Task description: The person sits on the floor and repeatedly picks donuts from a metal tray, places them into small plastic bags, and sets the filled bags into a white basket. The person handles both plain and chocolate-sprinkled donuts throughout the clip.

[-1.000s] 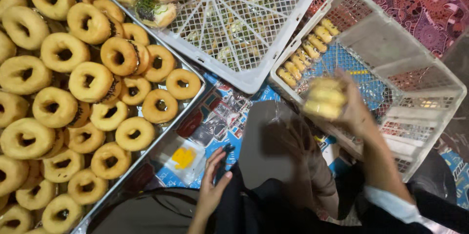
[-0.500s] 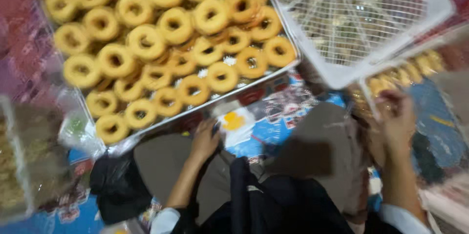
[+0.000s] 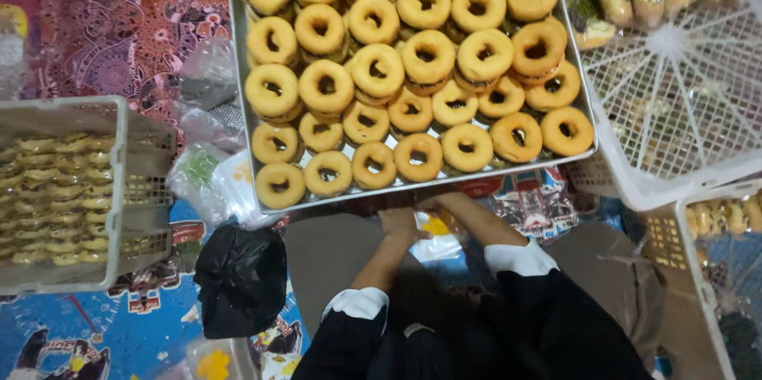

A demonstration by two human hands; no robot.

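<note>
Golden ring doughnuts (image 3: 413, 63) fill a metal tray (image 3: 240, 102) on the patterned floor mat (image 3: 103, 15), stacked two deep in places. Just below the tray's near edge, both hands meet over a small clear plastic bag (image 3: 436, 237) with something yellow inside. Left hand (image 3: 397, 223) and right hand (image 3: 435, 207) touch the bag; fingers curled in on it, though the exact grip is too blurred to tell. White cuffs show under dark sleeves. A black bag (image 3: 238, 277) sits left of the knees. A grey crate (image 3: 135, 190) of wrapped snacks stands further left; white baskets (image 3: 675, 134) on the right.
</note>
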